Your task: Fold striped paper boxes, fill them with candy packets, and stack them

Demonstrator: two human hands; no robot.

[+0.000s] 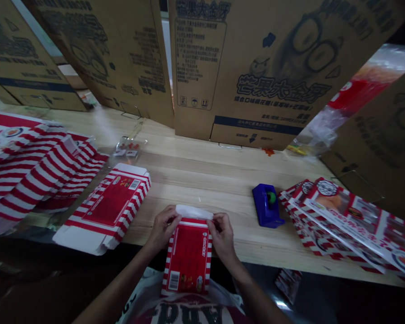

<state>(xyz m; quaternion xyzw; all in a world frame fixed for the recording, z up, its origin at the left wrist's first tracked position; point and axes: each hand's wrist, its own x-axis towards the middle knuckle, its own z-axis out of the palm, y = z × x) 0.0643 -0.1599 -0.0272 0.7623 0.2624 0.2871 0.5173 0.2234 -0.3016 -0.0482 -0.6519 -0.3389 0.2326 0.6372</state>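
Observation:
A red box with striped red-and-white sides (189, 256) lies in front of my body, its white end flap (194, 212) pointing away from me. At the flap's left corner, my left hand (165, 226) is closed with thumb and fingers on the box. My right hand (222, 231) pinches the right corner of the same end. The box's near end rests against my shirt. Another red box (111, 202) with open white flaps lies on the table to the left of my hands.
Striped flat cartons (54, 166) pile up at the left. A blue tape dispenser (267, 206) stands right of my hands, beside stacked printed boxes (351, 220). Large brown cartons (256, 81) line the table's back. A small clear packet (127, 149) lies near them.

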